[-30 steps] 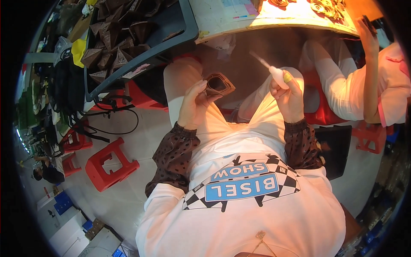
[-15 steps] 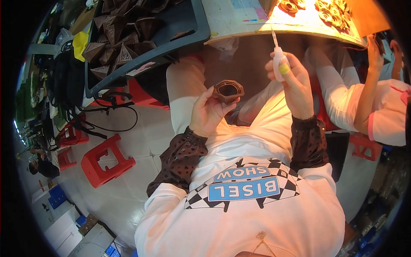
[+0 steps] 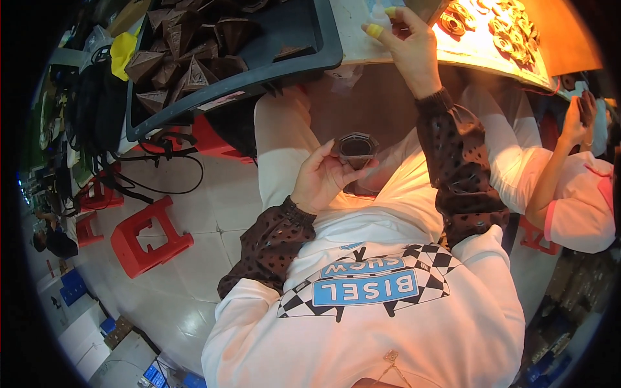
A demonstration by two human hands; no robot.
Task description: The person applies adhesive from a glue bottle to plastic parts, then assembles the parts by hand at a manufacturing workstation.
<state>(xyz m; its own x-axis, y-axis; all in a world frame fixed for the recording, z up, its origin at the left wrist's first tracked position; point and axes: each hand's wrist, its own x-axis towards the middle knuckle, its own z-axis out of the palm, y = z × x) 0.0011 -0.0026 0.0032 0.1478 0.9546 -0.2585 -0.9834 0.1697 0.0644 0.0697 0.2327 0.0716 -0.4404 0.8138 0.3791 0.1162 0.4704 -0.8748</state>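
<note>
My left hand (image 3: 318, 180) holds a dark brown, many-sided hollow piece (image 3: 358, 160) by its edge, above my lap. Its opening faces up, ringed by a flat rim. Over the near edge of the lit table, my right hand (image 3: 414, 55) has its fingers around a small whitish squeeze bottle (image 3: 379, 19). Yellow wraps show on the thumb and one finger. The upper end of the bottle lies near the picture's top edge, and its thin nozzle cannot be made out.
A black tray (image 3: 284, 71) heaped with brown pointed pieces (image 3: 184, 39) stands at the left. Brown rose-like coils (image 3: 514, 39) lie under warm light on the table (image 3: 482, 55). A co-worker (image 3: 579, 194) sits at the right. A red stool (image 3: 152, 236) stands on the floor.
My right hand has moved forward and left with the squeeze bottle, from above my lap to the table. My left hand has shifted slightly right and nearer to me with the brown piece.
</note>
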